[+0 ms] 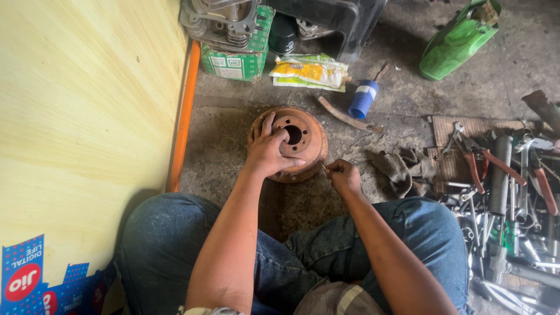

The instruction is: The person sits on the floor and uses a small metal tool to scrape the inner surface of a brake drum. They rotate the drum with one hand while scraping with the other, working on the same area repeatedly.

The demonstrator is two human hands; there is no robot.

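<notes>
Concrete floor (pixel 233 134): yellow pouch (pixel 309 73), green carton (pixel 236 58) beyond rusty drum (pixel 303 140).

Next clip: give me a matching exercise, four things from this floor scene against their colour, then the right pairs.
Things:
1. brake drum under the left hand
2. cylinder lying on the floor
3. container at top right
4. pliers handles among the tools

Colours:
A. green
B. red
C. rusty orange-brown
D. blue with a white band

Pairs: 1-C, 2-D, 3-A, 4-B
</notes>
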